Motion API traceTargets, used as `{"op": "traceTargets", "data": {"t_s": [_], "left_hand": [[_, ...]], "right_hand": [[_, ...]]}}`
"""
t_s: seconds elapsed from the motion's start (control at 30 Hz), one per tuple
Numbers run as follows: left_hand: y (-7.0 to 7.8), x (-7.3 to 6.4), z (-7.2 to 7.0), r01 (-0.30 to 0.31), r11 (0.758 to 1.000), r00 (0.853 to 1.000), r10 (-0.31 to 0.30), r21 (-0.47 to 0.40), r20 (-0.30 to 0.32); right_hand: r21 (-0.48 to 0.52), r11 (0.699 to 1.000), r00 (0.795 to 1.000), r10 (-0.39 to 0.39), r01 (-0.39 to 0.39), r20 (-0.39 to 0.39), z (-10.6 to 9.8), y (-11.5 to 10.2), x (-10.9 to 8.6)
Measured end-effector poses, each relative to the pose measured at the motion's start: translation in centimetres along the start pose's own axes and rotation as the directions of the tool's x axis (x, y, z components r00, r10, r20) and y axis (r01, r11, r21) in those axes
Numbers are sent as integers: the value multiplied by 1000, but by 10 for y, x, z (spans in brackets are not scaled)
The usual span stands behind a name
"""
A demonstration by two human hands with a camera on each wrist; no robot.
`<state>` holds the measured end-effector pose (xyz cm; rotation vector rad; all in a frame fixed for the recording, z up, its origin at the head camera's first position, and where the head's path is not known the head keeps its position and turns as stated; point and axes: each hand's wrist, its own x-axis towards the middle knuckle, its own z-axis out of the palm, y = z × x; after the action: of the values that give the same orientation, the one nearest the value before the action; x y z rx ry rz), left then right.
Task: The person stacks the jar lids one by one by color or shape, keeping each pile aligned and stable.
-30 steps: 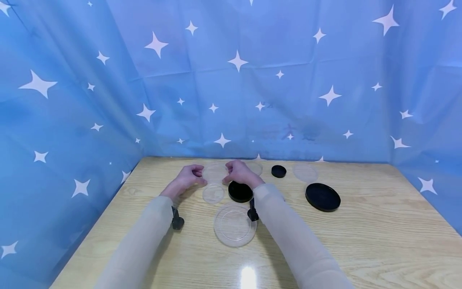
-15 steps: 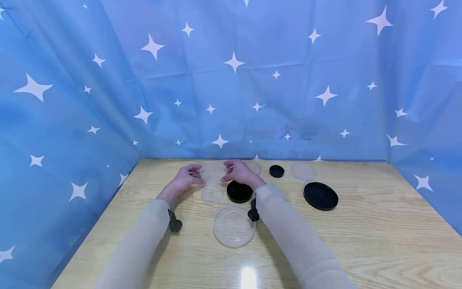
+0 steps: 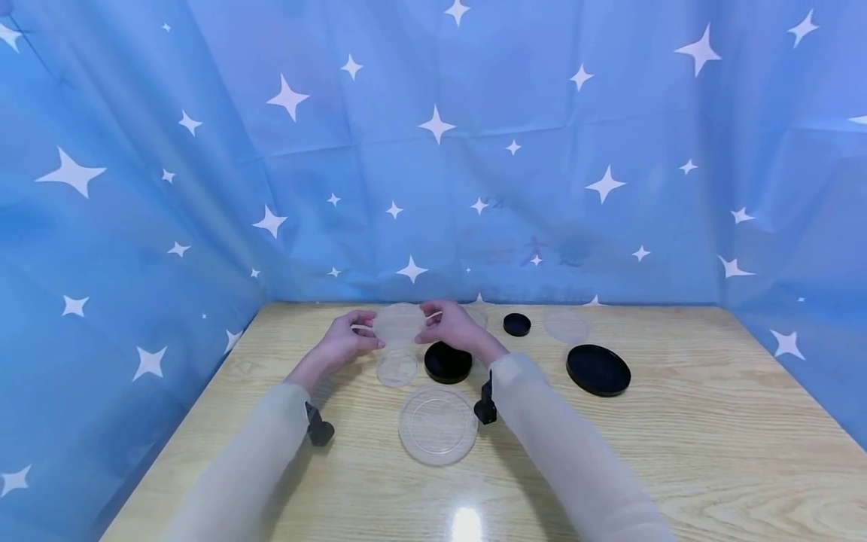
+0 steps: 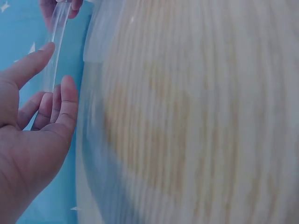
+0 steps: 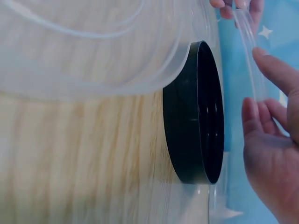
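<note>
Near the back edge of the table, my two hands hold a clear round plastic lid point(image 3: 398, 325) between them. My left hand point(image 3: 339, 342) pinches its left rim, thumb on one side and fingers on the other. On the opposite rim is my right hand point(image 3: 452, 327), gripping likewise. The wrist views show this lid point(image 4: 57, 44) edge-on, above the table. Just in front of it lie a smaller clear lid point(image 3: 396, 369) and a round black dish point(image 3: 447, 364) with a raised rim. A large clear lid point(image 3: 438, 426) with a ring on it rests nearer to me.
To the right are a small black dish point(image 3: 517, 324), a large black dish point(image 3: 599, 369) and another clear disc point(image 3: 566, 324). One more clear disc point(image 3: 479, 315) is partly hidden behind my right hand. A blue star-patterned curtain point(image 3: 433, 165) borders the table's back and sides.
The head view has shifted slightly. Both hands keep hold of the clear lid, which now sits a little higher in relation to the table. The discs on the table stay put.
</note>
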<state>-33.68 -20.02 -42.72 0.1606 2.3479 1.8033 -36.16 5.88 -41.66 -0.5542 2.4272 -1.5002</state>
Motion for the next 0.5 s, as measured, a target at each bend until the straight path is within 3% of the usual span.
{"op": "traceTargets", "data": {"t_s": [0.33,0.5], "left_hand": [[8,-17,8,-62,998,998,61,27,26],[11,-32,16,-51,998,998,50,30,25]], "right_hand": [[12,999,999,-49,49,-16,-5,-1,-24],[6,999,999,-33,33,4,-7,-3,-41]]}}
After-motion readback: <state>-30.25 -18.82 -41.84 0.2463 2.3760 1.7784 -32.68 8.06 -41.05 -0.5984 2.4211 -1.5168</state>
